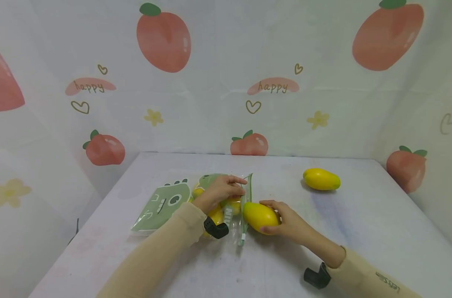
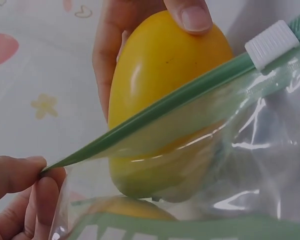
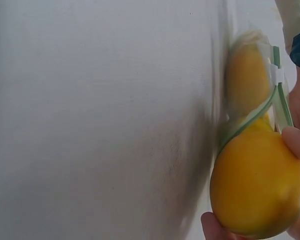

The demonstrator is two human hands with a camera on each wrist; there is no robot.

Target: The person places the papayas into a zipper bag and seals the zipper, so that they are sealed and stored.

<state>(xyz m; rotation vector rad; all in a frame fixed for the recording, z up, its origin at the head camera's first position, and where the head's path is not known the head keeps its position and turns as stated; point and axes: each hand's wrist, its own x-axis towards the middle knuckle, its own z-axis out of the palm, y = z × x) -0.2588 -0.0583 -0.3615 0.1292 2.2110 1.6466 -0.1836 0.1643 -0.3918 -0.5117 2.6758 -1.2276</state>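
A clear zip bag (image 1: 234, 225) with a green seal lies at the middle of the table, its mouth facing right. Inside it are yellow fruits (image 1: 215, 214). My left hand (image 1: 222, 191) pinches one edge of the mouth, with the thumb and fingers on the green seal strip (image 2: 175, 100) in the left wrist view. A white slider (image 2: 272, 45) sits farther along that strip. My right hand (image 1: 291, 223) grips a yellow mango (image 1: 261, 218) around its outer end. The mango's inner end is within the bag's mouth, seen through the clear plastic in the left wrist view.
Another yellow mango (image 1: 321, 179) lies at the back right of the white table (image 1: 364, 215). To the left of the filled bag is a flat green bag (image 1: 160, 205) with a cartoon face. A printed cloth (image 1: 211, 116) hangs behind the table.
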